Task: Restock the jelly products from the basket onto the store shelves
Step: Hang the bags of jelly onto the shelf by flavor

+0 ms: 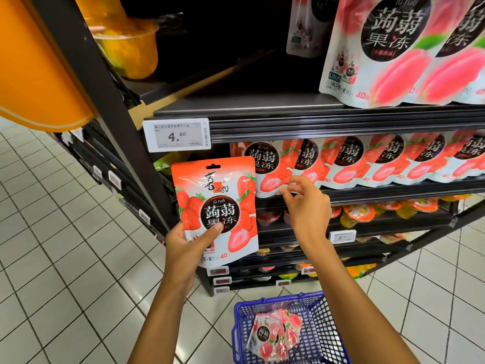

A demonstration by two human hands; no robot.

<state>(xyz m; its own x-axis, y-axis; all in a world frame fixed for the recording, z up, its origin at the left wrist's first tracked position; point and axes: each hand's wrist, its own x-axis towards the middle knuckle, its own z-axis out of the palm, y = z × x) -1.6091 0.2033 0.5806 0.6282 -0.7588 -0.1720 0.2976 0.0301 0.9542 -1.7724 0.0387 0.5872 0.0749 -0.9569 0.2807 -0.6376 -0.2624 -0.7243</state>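
Note:
My left hand [187, 248] grips a red strawberry jelly pouch [215, 206] by its lower left corner and holds it upright in front of the shelf's left end. My right hand [307, 203] reaches to the row of matching strawberry pouches [367, 158] on the middle shelf, its fingertips touching the bottom edge of the leftmost pouch there. Down on the floor stands a blue basket [322, 319] with a few pink peach jelly pouches [275, 334] inside.
Large peach jelly pouches [393, 48] stand on the upper shelf at right; the left part of that shelf [236, 106] is bare and dark. A price tag [177, 135] hangs on its edge. Jelly cups [359, 212] fill lower shelves. White tile floor [65, 245] lies to the left.

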